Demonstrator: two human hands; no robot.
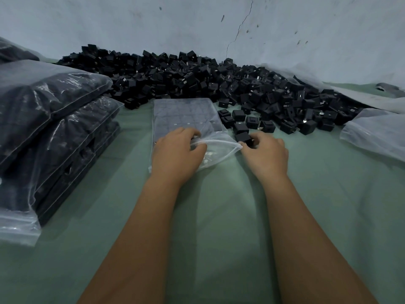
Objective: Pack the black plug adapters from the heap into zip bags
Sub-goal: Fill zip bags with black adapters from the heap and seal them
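A big heap of black plug adapters [197, 77] lies along the wall at the back. In front of it a clear zip bag [186, 115] lies flat on the green cloth, partly filled with rows of adapters. My left hand [177, 152] grips the bag's open mouth, fingers curled into the plastic. My right hand [266, 152] pinches one black adapter [243, 137] right at the bag's opening. Several loose adapters [252, 122] sit just beyond my right hand.
Filled zip bags [50, 119] are stacked at the left. Empty clear bags [377, 132] lie at the right edge. The green cloth [219, 216] covers the work surface, and a grey wall [197, 25] closes the back.
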